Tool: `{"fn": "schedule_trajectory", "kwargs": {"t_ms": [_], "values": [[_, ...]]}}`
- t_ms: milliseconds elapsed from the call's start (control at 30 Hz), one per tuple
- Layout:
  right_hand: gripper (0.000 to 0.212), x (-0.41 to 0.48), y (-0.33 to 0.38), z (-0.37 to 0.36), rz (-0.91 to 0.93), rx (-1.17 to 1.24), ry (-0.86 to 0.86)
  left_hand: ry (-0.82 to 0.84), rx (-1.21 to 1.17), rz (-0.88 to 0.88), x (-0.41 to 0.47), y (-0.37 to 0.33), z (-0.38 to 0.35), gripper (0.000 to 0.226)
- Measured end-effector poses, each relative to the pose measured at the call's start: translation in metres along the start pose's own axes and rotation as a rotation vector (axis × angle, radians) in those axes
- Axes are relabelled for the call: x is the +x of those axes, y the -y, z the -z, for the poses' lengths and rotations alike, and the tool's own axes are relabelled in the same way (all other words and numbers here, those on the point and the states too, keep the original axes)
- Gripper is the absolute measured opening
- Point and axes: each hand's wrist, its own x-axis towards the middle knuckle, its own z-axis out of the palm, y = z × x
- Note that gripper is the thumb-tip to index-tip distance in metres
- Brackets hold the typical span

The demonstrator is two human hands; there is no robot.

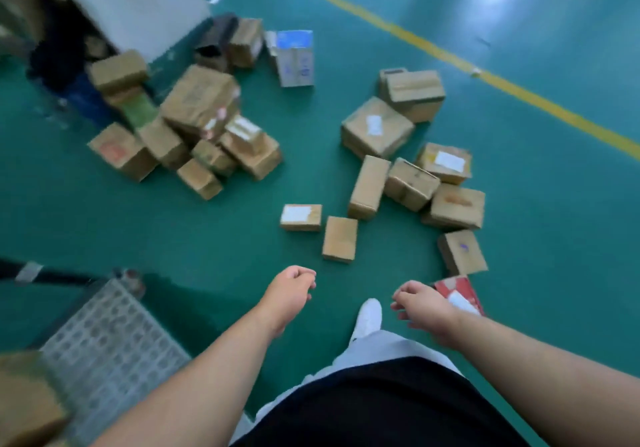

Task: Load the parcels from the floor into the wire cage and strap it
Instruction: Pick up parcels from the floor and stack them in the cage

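Scattered brown cardboard parcels

Bright, motion-blurred, glare upper right

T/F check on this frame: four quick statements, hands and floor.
1. Left hand and right hand hold nothing. True.
2. The floor is grey. False: it is green.
3. A red box lies near the right hand. True.
4. The floor line is white. False: it is yellow.
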Motion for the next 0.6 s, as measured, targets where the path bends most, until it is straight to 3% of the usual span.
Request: {"fn": "schedule_trajectory", "kwargs": {"t_ms": [167,267,600], "values": [[0.013,0.031,-0.021,0.098,-0.031,0.048,-0.061,0.224,0.214,0.003,0.029,-0.081,-0.091,0.020],[0.011,0.043,-0.030,0.138,-0.055,0.098,-0.102,0.265,0.329,-0.035,0.044,-0.116,-0.131,0.021],[0.011,0.049,-0.056,0.162,-0.164,0.321,-0.183,0.412,0.566,0.039,0.092,-0.155,-0.176,0.024]]}}
